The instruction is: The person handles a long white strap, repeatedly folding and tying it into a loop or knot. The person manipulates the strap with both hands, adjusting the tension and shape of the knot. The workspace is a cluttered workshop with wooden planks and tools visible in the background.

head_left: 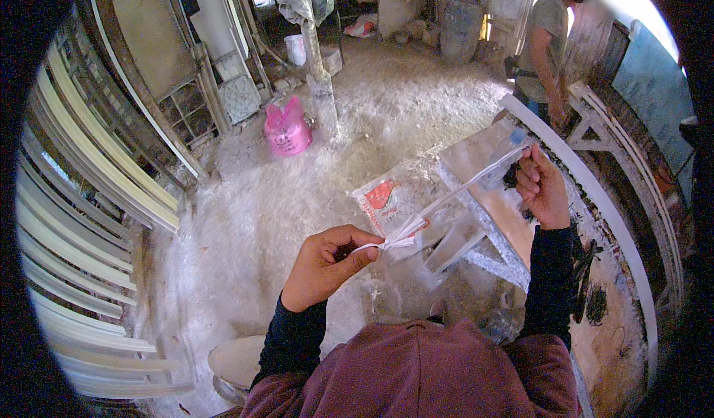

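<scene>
A thin bundle of white strands (461, 188), like fibre or plastic string, stretches slantwise between my hands. My left hand (321, 266) pinches its nearer end between thumb and forefinger, where the strands gather and fan out a little. Farther off on the right, my right hand (547, 189) has its fingers curled closed around the other end, above the workbench (508, 232). Below the strands, a white sack with red print (381, 196) lies on the floor, partly covered by them.
A long curved white moulding (587, 166) edges the bench, with dark wiry clumps (597, 304) beside it. Pale mouldings (82, 299) are stacked at left. A pink plastic bag (288, 129) stands near a post (318, 83). Another person (547, 46) stands at far right; a blue drum (460, 30) is behind.
</scene>
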The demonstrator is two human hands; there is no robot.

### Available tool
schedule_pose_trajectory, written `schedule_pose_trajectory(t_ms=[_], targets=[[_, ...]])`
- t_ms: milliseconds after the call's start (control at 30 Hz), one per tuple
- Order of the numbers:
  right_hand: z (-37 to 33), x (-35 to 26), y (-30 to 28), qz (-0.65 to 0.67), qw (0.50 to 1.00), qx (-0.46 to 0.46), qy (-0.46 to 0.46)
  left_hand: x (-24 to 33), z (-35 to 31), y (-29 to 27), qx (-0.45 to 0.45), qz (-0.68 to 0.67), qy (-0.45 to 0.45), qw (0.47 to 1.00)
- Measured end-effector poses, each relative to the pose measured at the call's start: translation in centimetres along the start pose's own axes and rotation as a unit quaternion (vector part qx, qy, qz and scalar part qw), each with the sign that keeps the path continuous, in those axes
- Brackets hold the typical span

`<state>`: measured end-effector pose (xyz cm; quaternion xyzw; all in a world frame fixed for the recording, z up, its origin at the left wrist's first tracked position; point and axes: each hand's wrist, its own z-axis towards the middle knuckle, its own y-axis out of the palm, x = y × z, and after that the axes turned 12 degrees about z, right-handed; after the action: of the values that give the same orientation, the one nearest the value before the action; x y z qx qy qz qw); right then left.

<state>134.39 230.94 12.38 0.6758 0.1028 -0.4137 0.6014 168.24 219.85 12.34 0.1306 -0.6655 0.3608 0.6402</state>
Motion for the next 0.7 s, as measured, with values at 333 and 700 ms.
schedule_pose_trajectory(t_ms=[333, 700], targets=[[-0.6, 0.1, -0.3, 0.039, 0.999, -0.004, -0.013, 0.7, -0.8, 0.8, 0.007, -0.001, -0.009, 1.0], [-2.2, 0.3, -1.5, -0.146, 0.987, 0.028, -0.061, 1.3, -1.3, 2.3, 0.05, 0.021, 0.044, 0.998]])
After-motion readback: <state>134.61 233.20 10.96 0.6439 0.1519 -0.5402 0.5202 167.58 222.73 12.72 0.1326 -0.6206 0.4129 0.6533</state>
